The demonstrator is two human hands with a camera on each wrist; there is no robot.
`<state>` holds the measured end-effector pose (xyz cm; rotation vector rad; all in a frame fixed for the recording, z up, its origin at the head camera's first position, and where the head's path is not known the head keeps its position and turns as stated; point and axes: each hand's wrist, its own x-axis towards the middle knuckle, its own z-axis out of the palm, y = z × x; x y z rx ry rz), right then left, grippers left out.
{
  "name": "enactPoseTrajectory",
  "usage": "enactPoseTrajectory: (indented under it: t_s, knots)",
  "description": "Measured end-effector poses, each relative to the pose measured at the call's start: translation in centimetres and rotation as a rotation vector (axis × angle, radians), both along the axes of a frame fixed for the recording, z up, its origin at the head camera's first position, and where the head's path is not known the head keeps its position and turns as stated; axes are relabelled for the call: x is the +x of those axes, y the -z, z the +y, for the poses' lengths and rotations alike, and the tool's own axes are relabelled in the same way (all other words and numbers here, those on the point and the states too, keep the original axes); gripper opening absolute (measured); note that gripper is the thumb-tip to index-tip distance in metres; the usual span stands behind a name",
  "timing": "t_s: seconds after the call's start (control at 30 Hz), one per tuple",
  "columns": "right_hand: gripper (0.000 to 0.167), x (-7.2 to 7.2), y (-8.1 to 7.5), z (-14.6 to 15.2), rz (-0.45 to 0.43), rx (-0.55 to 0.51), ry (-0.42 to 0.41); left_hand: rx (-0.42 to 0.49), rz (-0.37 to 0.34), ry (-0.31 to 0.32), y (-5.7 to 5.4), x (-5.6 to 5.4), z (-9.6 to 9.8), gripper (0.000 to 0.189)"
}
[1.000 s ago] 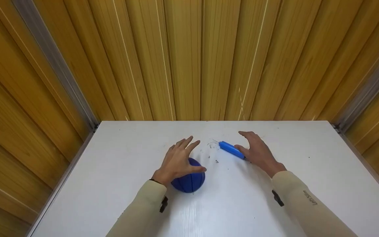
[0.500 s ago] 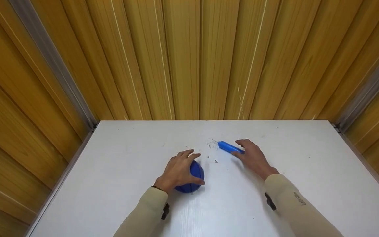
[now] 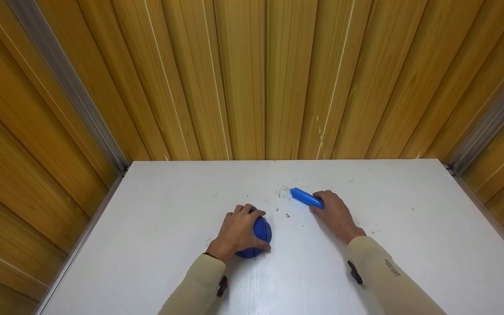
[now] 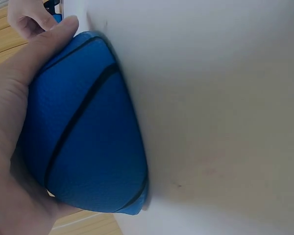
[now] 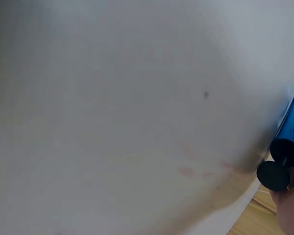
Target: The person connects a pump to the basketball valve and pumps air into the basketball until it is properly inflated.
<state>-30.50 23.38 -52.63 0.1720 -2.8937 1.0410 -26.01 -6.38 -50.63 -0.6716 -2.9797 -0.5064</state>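
Observation:
A blue ball [image 3: 262,229] with black seams, like a small basketball, sits on the white table. Its outline looks angular and flattened in the left wrist view. My left hand [image 3: 236,232] grips it from the left, thumb on the near side and fingers over the far side; the palm hides much of it. Further right lies a blue hand pump [image 3: 306,197], its thin needle end toward the upper left. The right hand [image 3: 334,215] holds its rear end between thumb and fingers. In the right wrist view the pump's black handle [image 5: 273,176] shows beside the hand.
The white table [image 3: 169,245] ends at a wood-patterned panel wall [image 3: 243,87] behind. Similar panels and grey metal posts [image 3: 77,83] stand at both sides. Small dark specks [image 3: 287,215] lie between the ball and the pump.
The left hand has come down from above the ball and closed round it. My right hand has lowered onto the rear of the pump and taken hold of it.

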Motion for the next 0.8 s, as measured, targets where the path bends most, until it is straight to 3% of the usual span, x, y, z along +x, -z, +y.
enactPoseTrajectory:
  t_s: [0.23,0.43,0.8]
  knots:
    - [0.044,0.0,0.3,-0.2,0.025,-0.022,-0.002,0.014,-0.009,0.005,-0.1,-0.1,0.0,0.086]
    - [0.043,0.3,0.1,-0.5,0.033,-0.070,-0.009,0.077,0.014,0.006,-0.1,-0.3,-0.5,0.082]
    - [0.038,1.6,-0.6,-2.1,0.133,-0.166,-0.007,0.312,-0.055,-0.050,-0.9,-0.6,-1.3,0.076]
